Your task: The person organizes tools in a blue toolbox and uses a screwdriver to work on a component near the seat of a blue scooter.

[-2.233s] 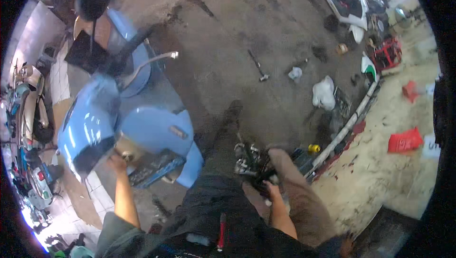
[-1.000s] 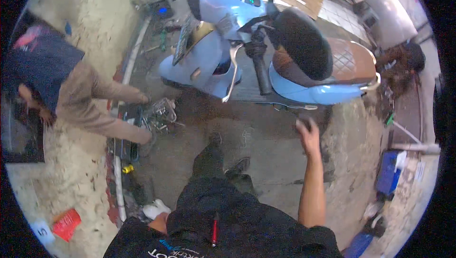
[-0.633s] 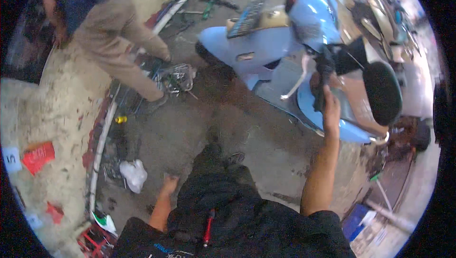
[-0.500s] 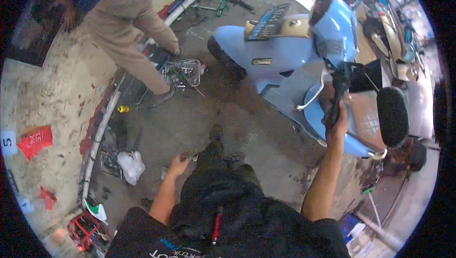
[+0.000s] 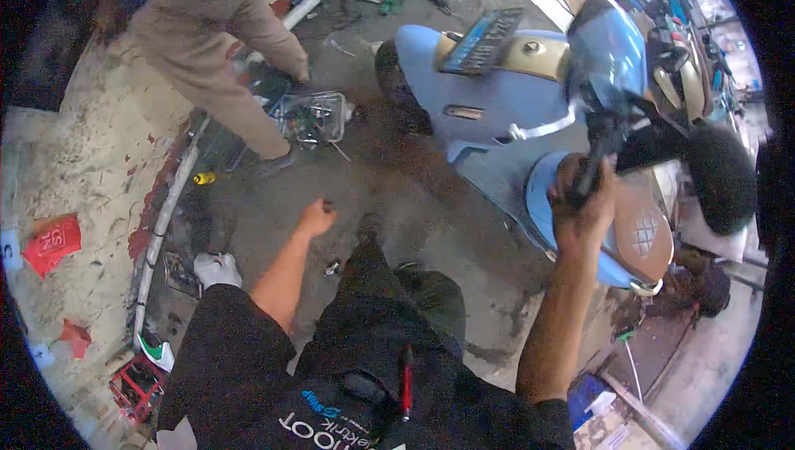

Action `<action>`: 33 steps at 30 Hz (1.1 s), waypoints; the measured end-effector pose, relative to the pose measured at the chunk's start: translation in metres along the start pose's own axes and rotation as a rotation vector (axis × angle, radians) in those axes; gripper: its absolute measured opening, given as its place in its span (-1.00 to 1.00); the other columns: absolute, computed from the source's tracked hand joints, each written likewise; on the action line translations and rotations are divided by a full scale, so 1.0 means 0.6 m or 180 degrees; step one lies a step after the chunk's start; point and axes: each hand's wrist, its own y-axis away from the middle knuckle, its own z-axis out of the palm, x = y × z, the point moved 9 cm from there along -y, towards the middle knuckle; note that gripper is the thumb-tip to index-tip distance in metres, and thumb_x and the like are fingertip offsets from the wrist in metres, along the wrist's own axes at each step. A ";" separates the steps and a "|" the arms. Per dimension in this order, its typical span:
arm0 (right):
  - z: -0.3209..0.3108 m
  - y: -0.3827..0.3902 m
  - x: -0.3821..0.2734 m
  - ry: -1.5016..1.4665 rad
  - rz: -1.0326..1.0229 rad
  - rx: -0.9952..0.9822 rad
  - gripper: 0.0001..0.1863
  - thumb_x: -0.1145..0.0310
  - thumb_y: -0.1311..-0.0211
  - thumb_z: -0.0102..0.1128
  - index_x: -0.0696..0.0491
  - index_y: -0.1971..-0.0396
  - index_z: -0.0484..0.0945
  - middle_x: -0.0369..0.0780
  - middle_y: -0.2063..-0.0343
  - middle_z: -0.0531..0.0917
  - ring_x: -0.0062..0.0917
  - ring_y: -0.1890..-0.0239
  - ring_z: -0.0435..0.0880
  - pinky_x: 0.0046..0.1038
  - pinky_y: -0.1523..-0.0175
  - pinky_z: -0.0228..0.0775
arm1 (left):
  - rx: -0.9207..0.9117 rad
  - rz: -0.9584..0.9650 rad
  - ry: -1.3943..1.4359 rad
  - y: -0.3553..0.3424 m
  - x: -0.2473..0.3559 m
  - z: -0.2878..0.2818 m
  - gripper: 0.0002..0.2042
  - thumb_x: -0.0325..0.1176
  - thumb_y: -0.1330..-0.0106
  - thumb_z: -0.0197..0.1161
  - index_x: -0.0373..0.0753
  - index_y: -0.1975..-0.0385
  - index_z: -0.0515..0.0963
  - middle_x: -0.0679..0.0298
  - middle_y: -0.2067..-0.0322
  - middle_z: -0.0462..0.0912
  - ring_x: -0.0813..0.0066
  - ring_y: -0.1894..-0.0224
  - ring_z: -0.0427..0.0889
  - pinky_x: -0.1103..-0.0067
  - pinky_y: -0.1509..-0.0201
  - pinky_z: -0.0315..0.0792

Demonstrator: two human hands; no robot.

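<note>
A light blue scooter (image 5: pixel 484 106) stands ahead of me to the right, with a cream panel and a dark plate at its near-left end. My right hand (image 5: pixel 585 202) is wrapped round its black handlebar grip (image 5: pixel 587 175). Ahead of the grip, the silver brake lever (image 5: pixel 542 129) points left. A round black mirror (image 5: pixel 720 178) is to the right of that hand. My left hand (image 5: pixel 316 218) hangs out over the floor, away from the scooter. Its fingers are curled, with a small dark spot at the tips that I cannot make out.
Another person in brown trousers (image 5: pixel 203 61) stands at the upper left, beside a wire basket of tools (image 5: pixel 319 117). A yellow object (image 5: pixel 204 178) and a white plastic bag (image 5: pixel 217 270) lie near the white pipe (image 5: pixel 157 243). A red crate (image 5: pixel 137 388) sits lower left.
My left hand has moved forward, away from my body. The handlebar has turned in my right hand, the lever swinging forward and the mirror shifting right. The whole scene has shifted slightly.
</note>
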 end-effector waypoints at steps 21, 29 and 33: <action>-0.599 -0.124 0.312 0.4410 0.0651 -0.2293 -0.30 -0.09 0.05 0.20 0.19 0.04 0.40 0.02 0.16 0.54 -0.13 0.19 0.56 -0.30 0.11 0.40 | -0.0369 -0.0616 -0.0681 0.275 -0.132 0.248 -0.45 -0.07 -0.09 0.12 -0.27 -0.04 0.34 -0.01 0.06 0.49 0.03 0.04 0.49 0.29 0.00 0.37; -1.062 -0.171 0.201 0.3004 0.2093 -0.0348 -0.59 0.26 -0.07 0.20 0.16 0.12 0.41 -0.19 0.44 0.61 -0.55 0.53 0.56 -0.49 0.47 0.38 | -0.0372 -0.0810 -0.0676 0.318 0.238 0.346 -0.42 -0.18 -0.01 0.29 -0.29 -0.04 0.34 -0.03 0.19 0.56 0.16 0.15 0.56 0.40 0.09 0.42; -0.949 -0.217 0.205 0.3228 0.1697 -0.0701 -0.52 0.20 -0.04 0.25 0.17 0.08 0.40 -0.26 0.49 0.60 -0.63 0.54 0.50 -0.55 0.51 0.33 | -0.0592 -0.0967 -0.0585 0.333 0.248 0.365 -0.41 -0.23 0.03 0.33 -0.33 -0.02 0.33 0.00 0.23 0.57 0.21 0.23 0.58 0.41 0.18 0.43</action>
